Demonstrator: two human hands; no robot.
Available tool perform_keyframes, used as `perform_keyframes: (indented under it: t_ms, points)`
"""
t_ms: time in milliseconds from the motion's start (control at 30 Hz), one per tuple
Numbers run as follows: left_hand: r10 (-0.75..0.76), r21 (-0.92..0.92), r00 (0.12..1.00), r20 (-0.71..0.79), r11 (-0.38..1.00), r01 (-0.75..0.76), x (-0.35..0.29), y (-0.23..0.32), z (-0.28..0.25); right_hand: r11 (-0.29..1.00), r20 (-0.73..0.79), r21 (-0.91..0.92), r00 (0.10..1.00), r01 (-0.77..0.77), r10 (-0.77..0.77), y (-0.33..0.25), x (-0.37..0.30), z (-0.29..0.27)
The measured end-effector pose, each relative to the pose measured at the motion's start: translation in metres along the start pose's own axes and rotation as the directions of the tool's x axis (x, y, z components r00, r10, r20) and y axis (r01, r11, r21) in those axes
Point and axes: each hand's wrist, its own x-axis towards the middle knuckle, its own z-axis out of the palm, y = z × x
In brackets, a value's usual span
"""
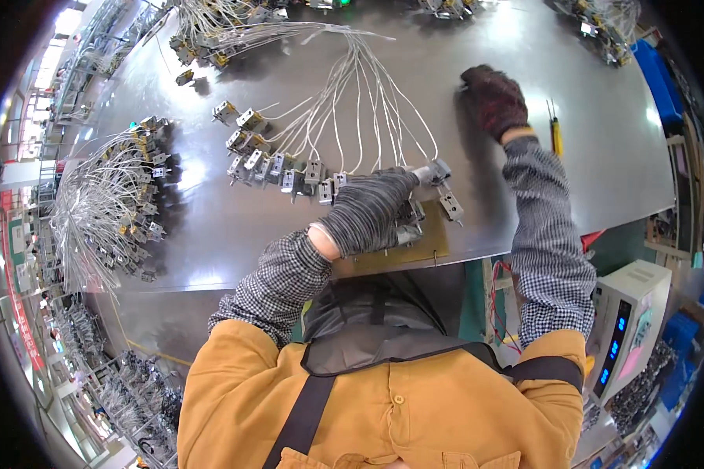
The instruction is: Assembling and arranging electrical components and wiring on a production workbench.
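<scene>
My left hand [371,207], in a grey striped glove, is closed around a small metal part [432,172] at the near edge of the metal table. White wires [357,86] run from a bundled tie at the far side and fan out to several such boxy metal parts [254,160], lying in a row left of the hand. Beneath the left hand lies a flat brownish plate [426,242]. My right hand [494,102], in a dark red and black glove, is over the table farther right, its fingers curled in. What they hold, if anything, is hidden.
A yellow-handled screwdriver-like tool [556,137] lies right of my right hand. A wired bundle of metal parts [117,211] sits on the left, with more bundles [211,31] along the far side. A white box with a blue display [630,320] stands below the table at right.
</scene>
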Motion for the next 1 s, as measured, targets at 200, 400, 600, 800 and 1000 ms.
perform_keyframes:
  t_ms: [200,400,600,800,1000]
  points:
    - [0.03,0.333,0.938,-0.346,0.938,0.093,0.008,0.028,0.026,0.974,-0.057,0.195,0.99,-0.117,0.131,-0.045,-0.107,-0.024]
    - [-0.147,0.318,0.954,-0.263,0.92,0.23,0.054,0.062,0.04,0.937,-0.141,0.239,0.946,-0.254,0.293,-0.052,-0.168,-0.018]
    - [-0.16,-0.012,0.974,-0.161,0.987,0.16,0.071,0.018,0.053,0.832,0.054,0.371,0.904,-0.413,0.424,-0.071,-0.183,-0.037]
    - [-0.008,-0.186,0.984,-0.179,0.982,-0.026,0.027,-0.002,0.03,0.823,-0.16,0.555,0.956,-0.117,0.244,-0.068,-0.24,-0.032]
    - [0.065,-0.305,0.987,-0.15,0.946,-0.108,-0.027,0.001,0.006,-0.003,0.401,0.904,0.845,-0.428,0.355,-0.12,-0.275,-0.069]
